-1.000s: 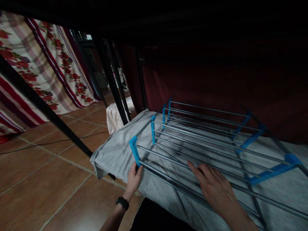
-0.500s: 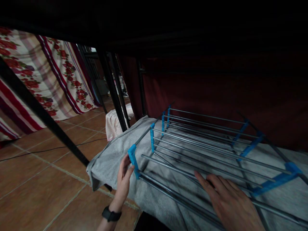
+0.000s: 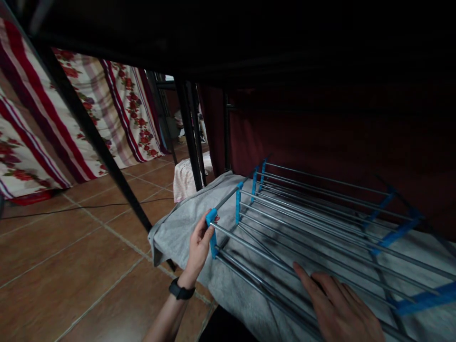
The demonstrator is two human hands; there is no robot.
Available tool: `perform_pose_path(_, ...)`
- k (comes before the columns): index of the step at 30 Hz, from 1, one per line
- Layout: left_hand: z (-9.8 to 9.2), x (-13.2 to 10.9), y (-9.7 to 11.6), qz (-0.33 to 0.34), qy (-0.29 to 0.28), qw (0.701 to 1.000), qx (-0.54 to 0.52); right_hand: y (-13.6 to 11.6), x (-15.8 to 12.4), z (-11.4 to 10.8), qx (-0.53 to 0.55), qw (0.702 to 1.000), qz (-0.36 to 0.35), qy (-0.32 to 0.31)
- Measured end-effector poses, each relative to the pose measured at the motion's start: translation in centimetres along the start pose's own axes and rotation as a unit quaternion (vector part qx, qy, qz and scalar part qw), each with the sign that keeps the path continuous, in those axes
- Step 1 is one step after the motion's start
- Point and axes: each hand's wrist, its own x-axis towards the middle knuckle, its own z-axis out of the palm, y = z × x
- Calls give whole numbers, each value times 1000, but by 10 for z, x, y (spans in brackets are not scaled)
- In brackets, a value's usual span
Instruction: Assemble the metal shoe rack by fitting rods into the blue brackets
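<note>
Right hand (image 3: 342,308) over a rod (image 3: 249,245); cannot tell whether its fingers grip. Left hand (image 3: 198,244), fingers clamped on a blue bracket (image 3: 211,216) at the rod's end. Rack (image 3: 306,213) on grey blanket (image 3: 185,228), red curtain (image 3: 302,137) behind.

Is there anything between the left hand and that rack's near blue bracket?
Nothing visible does: the left hand is right on the blue bracket, fingers behind it and thumb in front, by the end of a metal bar. The right hand is farther along that bar, clear of the bracket.
</note>
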Motion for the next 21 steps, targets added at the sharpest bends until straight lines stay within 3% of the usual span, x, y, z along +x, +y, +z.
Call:
perform_pose_path(12,-4,2,-14,7,5,1000,14,2,5,2,0,1000,4,6)
perform_pose_path(21,0,0,-10,-8,9,1000,-5,3,10,0,-4,1000,-21,21)
